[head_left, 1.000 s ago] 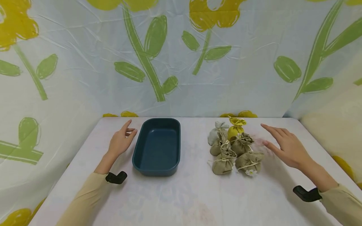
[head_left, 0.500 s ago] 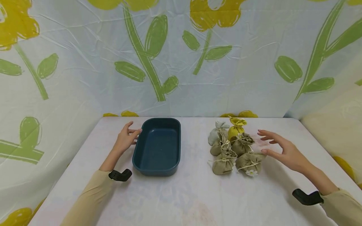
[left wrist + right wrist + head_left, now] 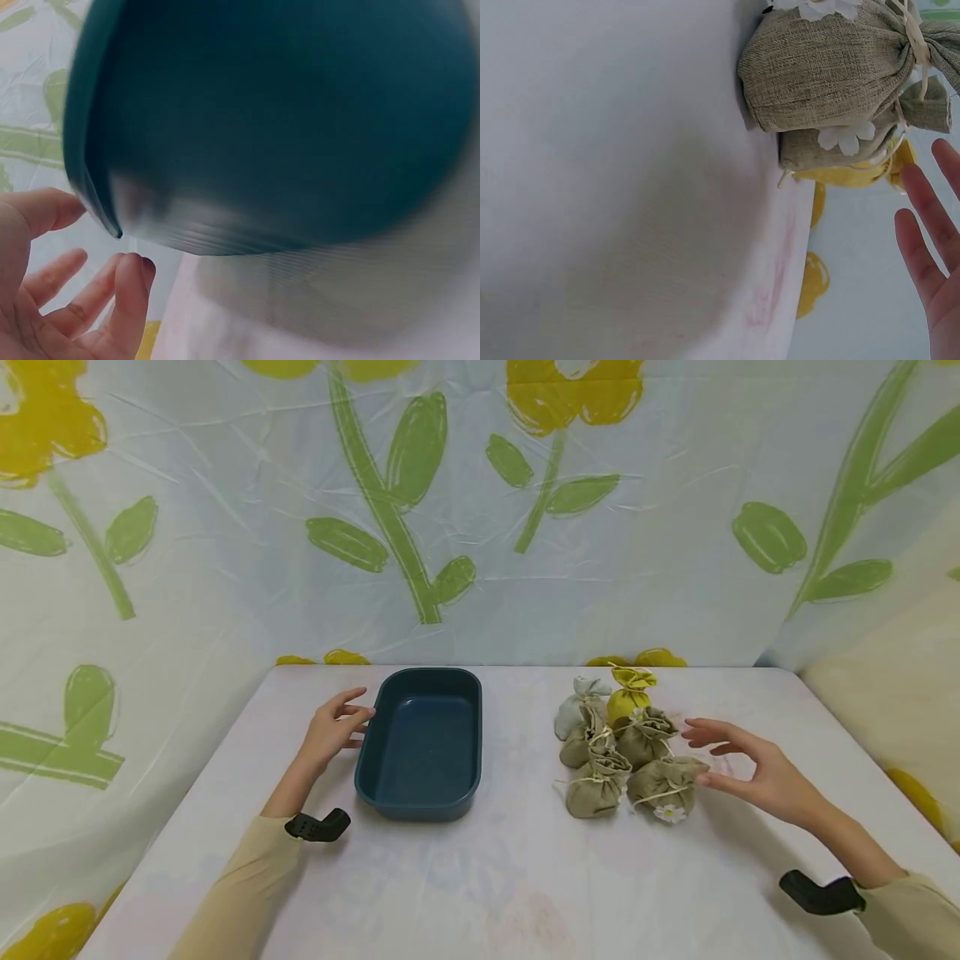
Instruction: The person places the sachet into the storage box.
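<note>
A deep dark-teal rectangular basin (image 3: pixel 427 760) stands left of centre with nothing in it. My left hand (image 3: pixel 328 731) is at its left side, fingers loosely bent. In the left wrist view the thumb (image 3: pixel 56 210) is right at the basin's rim, the other fingers below it. To the right sits a cluster of small drawstring pouches. The nearest to my right hand (image 3: pixel 761 772) is a brown linen pouch (image 3: pixel 663 787) with a white fabric flower. My right thumb tip overlaps its edge in the head view; the fingers are slightly bent and spread, holding nothing.
Beside it are another brown pouch (image 3: pixel 596 789), a brown one behind (image 3: pixel 645 739), a yellow pouch (image 3: pixel 628 700) and a pale grey one (image 3: pixel 572 714). The white table (image 3: pixel 495 885) meets flower-print cloth walls (image 3: pixel 660 543) at its back and sides.
My left hand has moved right to the basin's rim. My right hand has come lower and closer to the pouches, its fingers bending more. Basin and pouches stay in place.
</note>
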